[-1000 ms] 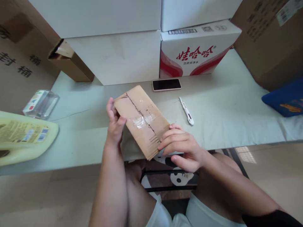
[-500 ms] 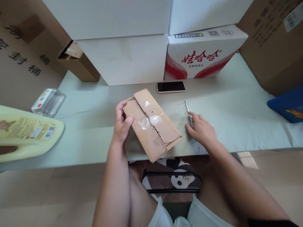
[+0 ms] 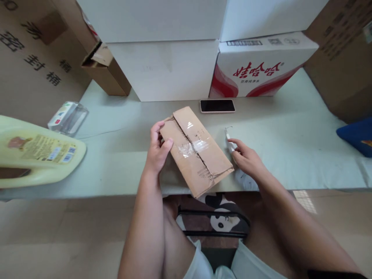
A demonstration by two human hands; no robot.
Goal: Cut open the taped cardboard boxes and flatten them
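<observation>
A small brown cardboard box is held at a slant over the near edge of the table. Strips of clear tape cross its centre seam, and the flaps look rough along the gap. My left hand grips its upper left corner, thumb on top and fingers at the side. Just right of the box, my right hand pinches a slim pale utility knife between thumb and fingers. The knife points away from me, low over the tabletop and apart from the box.
A phone lies behind the box, before stacked white cartons and a red-and-white carton. At left are a yellow jug, a clear plastic pack and an open brown box. A blue item stands far right.
The camera view has turned slightly left, so the scene sits farther right. My right hand and the knife have come closer to the box. My left hand keeps its hold.
</observation>
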